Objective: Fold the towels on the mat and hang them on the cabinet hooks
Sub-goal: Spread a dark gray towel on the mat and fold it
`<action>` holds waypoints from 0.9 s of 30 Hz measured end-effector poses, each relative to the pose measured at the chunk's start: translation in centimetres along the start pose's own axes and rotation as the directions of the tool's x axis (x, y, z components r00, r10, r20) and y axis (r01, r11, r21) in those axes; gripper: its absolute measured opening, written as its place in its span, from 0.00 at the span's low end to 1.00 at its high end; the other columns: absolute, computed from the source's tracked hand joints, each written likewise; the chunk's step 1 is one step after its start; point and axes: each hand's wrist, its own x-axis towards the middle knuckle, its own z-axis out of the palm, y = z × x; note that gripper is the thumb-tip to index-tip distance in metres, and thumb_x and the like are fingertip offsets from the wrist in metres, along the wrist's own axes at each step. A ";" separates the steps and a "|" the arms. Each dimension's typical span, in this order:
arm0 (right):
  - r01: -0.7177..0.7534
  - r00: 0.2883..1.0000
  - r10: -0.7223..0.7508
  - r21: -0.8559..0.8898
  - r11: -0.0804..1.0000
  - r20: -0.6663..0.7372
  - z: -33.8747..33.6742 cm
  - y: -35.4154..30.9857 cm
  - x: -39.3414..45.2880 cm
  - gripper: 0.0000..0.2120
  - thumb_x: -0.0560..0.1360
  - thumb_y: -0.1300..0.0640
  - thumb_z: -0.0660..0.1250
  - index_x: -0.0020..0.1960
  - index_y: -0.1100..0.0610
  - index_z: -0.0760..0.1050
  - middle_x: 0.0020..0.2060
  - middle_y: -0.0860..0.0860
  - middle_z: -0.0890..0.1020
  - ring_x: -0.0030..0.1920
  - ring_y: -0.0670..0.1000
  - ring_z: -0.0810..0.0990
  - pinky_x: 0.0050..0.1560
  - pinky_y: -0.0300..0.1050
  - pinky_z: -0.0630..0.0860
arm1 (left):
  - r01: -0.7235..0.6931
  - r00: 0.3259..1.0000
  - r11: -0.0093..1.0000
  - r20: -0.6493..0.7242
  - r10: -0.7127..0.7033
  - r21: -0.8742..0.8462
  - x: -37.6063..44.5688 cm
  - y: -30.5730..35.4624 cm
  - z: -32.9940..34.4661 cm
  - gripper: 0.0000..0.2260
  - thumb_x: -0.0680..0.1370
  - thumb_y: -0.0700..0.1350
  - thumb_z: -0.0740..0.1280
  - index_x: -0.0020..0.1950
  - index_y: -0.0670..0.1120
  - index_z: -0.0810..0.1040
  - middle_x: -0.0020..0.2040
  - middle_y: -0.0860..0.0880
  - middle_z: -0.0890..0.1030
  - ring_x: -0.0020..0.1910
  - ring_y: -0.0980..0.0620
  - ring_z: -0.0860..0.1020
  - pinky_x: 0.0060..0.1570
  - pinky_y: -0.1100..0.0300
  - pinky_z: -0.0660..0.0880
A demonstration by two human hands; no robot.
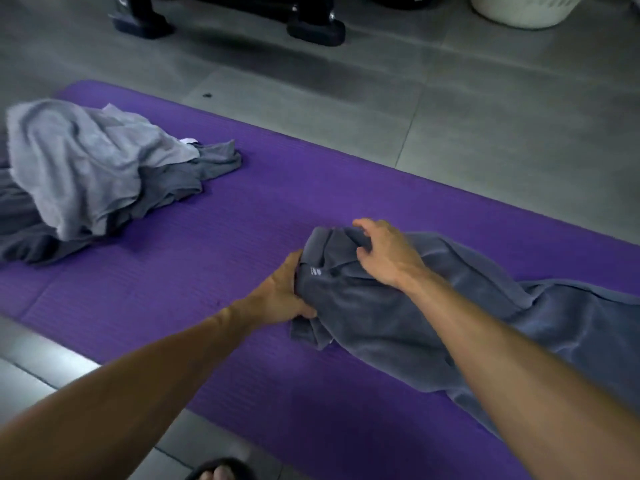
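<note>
A dark grey towel lies bunched on the purple mat, stretching off to the right edge. My left hand grips the towel's near left end, fingers curled under the cloth. My right hand grips the bunched top end, fingers dug into the folds. A heap of unfolded towels sits at the mat's far left: a light grey towel on top of darker grey ones. No cabinet hooks are in view.
Grey floor tiles surround the mat. Black feet of some equipment stand at the top, and a white laundry basket at the top right. A sandalled foot shows at the bottom edge.
</note>
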 end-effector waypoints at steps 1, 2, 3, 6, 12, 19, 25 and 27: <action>0.033 0.997 -0.029 -0.049 0.998 0.076 0.2 -0.2 0.6 0.29 0.77 0.56 0.65 0.76 0.47 0.61 0.67 0.53 0.69 0.66 0.56 0.72 0.65 0.54 0.71 | -0.021 1.000 0.999 -0.003 0.021 0.046 0.0 -0.1 0.1 0.46 0.59 0.36 0.77 0.72 0.52 0.59 0.56 0.53 0.76 0.56 0.54 0.77 0.51 0.60 0.78; 0.072 0.986 -0.056 -0.100 0.992 0.155 0.5 -0.3 1.1 0.31 0.76 0.56 0.66 0.76 0.45 0.59 0.68 0.52 0.67 0.65 0.55 0.72 0.64 0.54 0.72 | -0.028 1.000 0.997 -0.004 0.028 0.066 0.0 -0.2 0.4 0.49 0.58 0.39 0.78 0.73 0.52 0.57 0.58 0.54 0.75 0.57 0.56 0.77 0.52 0.60 0.78; 0.117 0.973 -0.085 -0.143 0.983 0.214 0.8 -0.4 1.5 0.31 0.76 0.54 0.67 0.76 0.44 0.60 0.68 0.51 0.66 0.65 0.55 0.72 0.63 0.53 0.73 | -0.021 1.000 0.998 -0.021 0.022 0.054 0.0 -0.2 0.5 0.50 0.57 0.41 0.78 0.73 0.53 0.56 0.59 0.55 0.75 0.58 0.57 0.76 0.52 0.59 0.78; 0.176 0.975 -0.153 -0.131 0.976 0.164 1.5 -0.4 2.3 0.15 0.78 0.52 0.66 0.64 0.50 0.75 0.61 0.49 0.71 0.59 0.53 0.76 0.58 0.51 0.75 | 0.042 0.993 0.999 -0.114 -0.042 0.003 -0.3 -0.9 0.4 0.44 0.58 0.39 0.80 0.70 0.48 0.62 0.54 0.51 0.79 0.51 0.55 0.80 0.45 0.59 0.80; 0.088 0.968 -0.106 -0.089 0.992 -0.226 0.8 -0.8 3.8 0.08 0.78 0.53 0.65 0.52 0.53 0.81 0.48 0.52 0.80 0.49 0.55 0.79 0.47 0.48 0.76 | 0.156 0.953 0.984 -0.276 -0.126 0.089 -1.1 -2.5 -3.3 0.07 0.72 0.34 0.72 0.37 0.42 0.77 0.28 0.56 0.74 0.27 0.62 0.70 0.31 0.69 0.69; 0.029 0.964 0.008 0.134 0.990 -0.266 0.8 -3.9 7.2 0.05 0.77 0.56 0.64 0.46 0.53 0.79 0.33 0.48 0.79 0.39 0.52 0.79 0.39 0.42 0.71 | 0.143 0.929 0.989 -0.342 -0.144 -0.028 -2.3 -3.1 -7.5 0.11 0.73 0.45 0.74 0.36 0.44 0.74 0.31 0.53 0.75 0.30 0.59 0.72 0.32 0.67 0.69; 0.142 0.919 -0.094 0.099 0.985 -0.382 0.8 -8.9 11.0 0.08 0.76 0.55 0.63 0.52 0.52 0.79 0.44 0.51 0.84 0.48 0.56 0.81 0.49 0.52 0.78 | 0.107 0.825 0.942 -0.501 -0.262 -0.317 -2.8 -3.5 -11.4 0.12 0.76 0.49 0.71 0.34 0.46 0.79 0.31 0.48 0.80 0.28 0.56 0.74 0.31 0.64 0.72; 0.181 0.962 -0.153 0.108 0.977 -0.227 1.7 -10.1 12.8 0.15 0.77 0.55 0.63 0.63 0.54 0.76 0.58 0.54 0.81 0.60 0.57 0.78 0.61 0.52 0.74 | 0.186 0.804 0.959 -0.528 -0.275 -0.216 -2.9 -4.3 -12.7 0.12 0.76 0.48 0.71 0.34 0.45 0.78 0.31 0.50 0.78 0.29 0.55 0.73 0.32 0.64 0.71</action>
